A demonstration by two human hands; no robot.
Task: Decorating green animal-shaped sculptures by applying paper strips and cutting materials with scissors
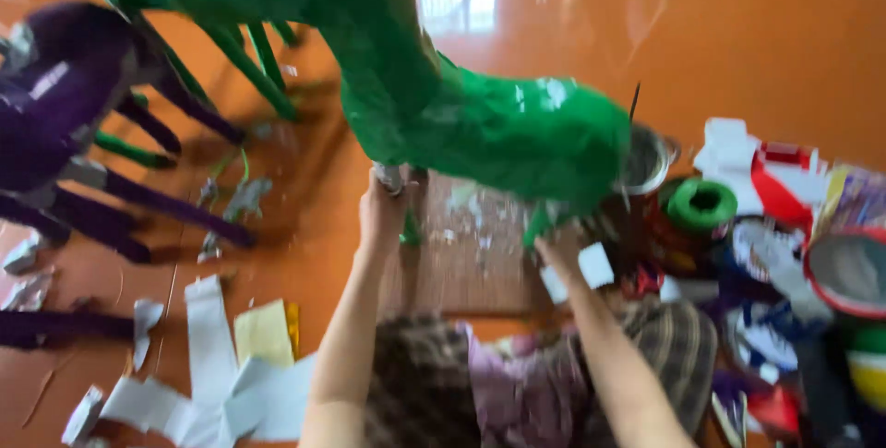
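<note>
A: Head view first. What is the big green shape?

B: A green paper-wrapped figure (480, 125), long-bodied with thin green legs, raised over the orange floor (757, 33). I will place everything from it.

A: And the hands?

B: The left hand (383, 213) is right under the figure's middle, fingers closed round a short pale tube-like end that hangs from its underside. The right hand (558, 254) is under the figure's bulging end, touching it from below; it is blurred, so I cannot tell whether it grips or only presses. A small white paper piece (595, 265) sits just beside that hand.

A: What lies below?

B: A brown mat (471, 273) directly beneath the figure, speckled with pale scraps, and nearer the camera the person's checked clothing (415, 383).

A: To the sides?

B: Left of the figure stands a purple figure (65, 107) with thin purple legs. Below and left of the green one, white paper strips (212, 383) and a yellow sheet (263, 333) are scattered on the floor. Right of its bulging end are a metal tin (646, 160), a green tape roll (701, 205) just beside it, and farther right a crowd of colourful packages too blurred to tell apart.
</note>
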